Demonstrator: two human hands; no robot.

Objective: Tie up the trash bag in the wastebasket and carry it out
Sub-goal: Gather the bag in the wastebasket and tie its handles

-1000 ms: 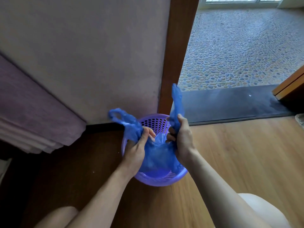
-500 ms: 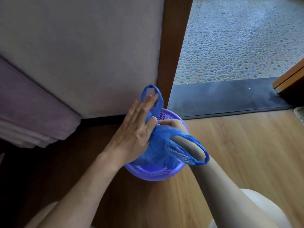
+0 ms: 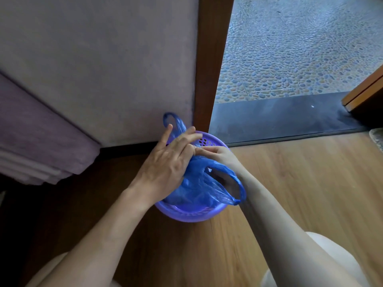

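Observation:
A blue plastic trash bag [image 3: 199, 189] sits inside a round purple wastebasket [image 3: 186, 214] on the wooden floor by the wall. My left hand [image 3: 170, 164] lies over the gathered top of the bag, fingers loosely spread, with one bag handle [image 3: 176, 124] sticking up behind its fingertips. My right hand [image 3: 219, 155] reaches in from the right and pinches the bag just past the left hand's fingers. The other bag handle [image 3: 238, 183] loops around my right wrist. The bag's contents are hidden.
A grey wall [image 3: 103, 69] and a brown door post [image 3: 213, 65] stand right behind the basket. An open doorway with a dark threshold [image 3: 279, 117] leads to a pebble-tiled floor [image 3: 300, 48]. Folded purple fabric [image 3: 37, 141] hangs at the left. My knees show at the bottom.
From holding the two bag handles apart, my hands crossed them: the left hand moved over the bag's top, and the right hand passed under with a handle looped round its wrist. Little changed in the last half second.

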